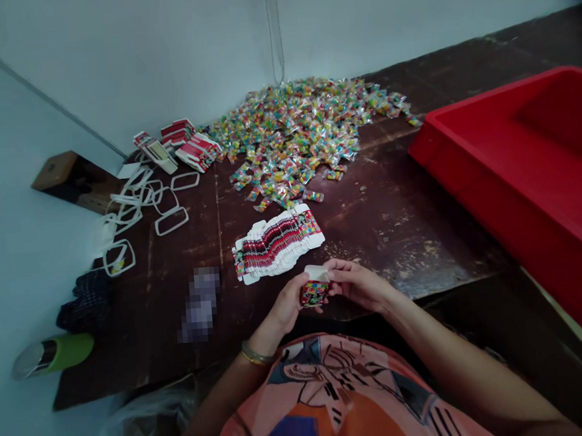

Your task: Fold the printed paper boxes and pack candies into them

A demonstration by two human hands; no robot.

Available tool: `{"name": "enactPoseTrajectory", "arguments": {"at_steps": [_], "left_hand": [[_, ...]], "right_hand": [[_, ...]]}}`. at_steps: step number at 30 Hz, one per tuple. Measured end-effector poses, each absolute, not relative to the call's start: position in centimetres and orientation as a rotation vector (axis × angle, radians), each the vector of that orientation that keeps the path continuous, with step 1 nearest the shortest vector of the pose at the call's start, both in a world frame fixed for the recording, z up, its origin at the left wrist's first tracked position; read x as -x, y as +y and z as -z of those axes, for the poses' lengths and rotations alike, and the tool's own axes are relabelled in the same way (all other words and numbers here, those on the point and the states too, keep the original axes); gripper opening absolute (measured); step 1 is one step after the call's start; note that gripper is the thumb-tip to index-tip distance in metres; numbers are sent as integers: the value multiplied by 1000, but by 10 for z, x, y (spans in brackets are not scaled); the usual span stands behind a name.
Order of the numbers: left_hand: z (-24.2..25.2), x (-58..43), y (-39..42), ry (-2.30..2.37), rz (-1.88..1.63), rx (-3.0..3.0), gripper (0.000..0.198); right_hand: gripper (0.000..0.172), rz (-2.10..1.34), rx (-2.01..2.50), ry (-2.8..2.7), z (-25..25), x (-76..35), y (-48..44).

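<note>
Both hands pinching a small printed box (315,291) at the near worktop (396,224) edge: left hand (288,304) gripping its body from 9 o'clock, right hand (358,283) fingertips on the white top flap from 3 o'clock, probably held up close for flap work. Box roughly upright, long axis near vertical, white flap end toward 12 o'clock. Fanned stack of flat box blanks (277,244) just beyond at 11 o'clock within easy reach; candy pile (305,134) farther at 12, red bin (527,175) at 2, white plastic frames (145,205) at 10.
</note>
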State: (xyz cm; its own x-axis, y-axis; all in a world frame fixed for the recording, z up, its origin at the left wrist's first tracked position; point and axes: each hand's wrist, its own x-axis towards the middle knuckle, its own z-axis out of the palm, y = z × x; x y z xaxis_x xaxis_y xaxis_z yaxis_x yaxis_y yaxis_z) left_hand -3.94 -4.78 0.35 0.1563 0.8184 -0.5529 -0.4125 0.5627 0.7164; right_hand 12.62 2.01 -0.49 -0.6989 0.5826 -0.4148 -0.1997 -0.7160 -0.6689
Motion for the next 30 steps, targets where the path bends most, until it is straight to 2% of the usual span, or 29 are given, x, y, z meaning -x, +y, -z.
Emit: {"name": "enactPoseTrajectory", "arguments": {"at_steps": [4, 6, 9, 15, 22, 24, 28, 30], "left_hand": [[-4, 44, -47, 1165, -913, -613, 36], [-5, 44, -45, 1167, -926, -595, 37], [-6, 42, -41, 1114, -974, -569, 38], [-13, 43, -45, 1016, -993, -661, 45], [-4, 34, -59, 970, -913, -485, 49], [-1, 28, -60, 897, -861, -496, 48], [0, 36, -56, 918, -755, -694, 43], [1, 46, -52, 991, -784, -706, 42]], "right_hand": [[22, -2170, 897, -1325, -8, -120, 23], [19, -1950, 829, -1648, -17, -120, 27], [22, -1714, 649, -1964, -29, -123, 37], [22, -1702, 691, -1937, -31, -127, 55], [30, -1294, 652, -2147, -11, -136, 30], [27, -1382, 710, -2160, -16, -158, 27], [21, -1929, 808, -2366, -44, -231, 32], [21, -2079, 874, -2488, -52, -253, 41]]}}
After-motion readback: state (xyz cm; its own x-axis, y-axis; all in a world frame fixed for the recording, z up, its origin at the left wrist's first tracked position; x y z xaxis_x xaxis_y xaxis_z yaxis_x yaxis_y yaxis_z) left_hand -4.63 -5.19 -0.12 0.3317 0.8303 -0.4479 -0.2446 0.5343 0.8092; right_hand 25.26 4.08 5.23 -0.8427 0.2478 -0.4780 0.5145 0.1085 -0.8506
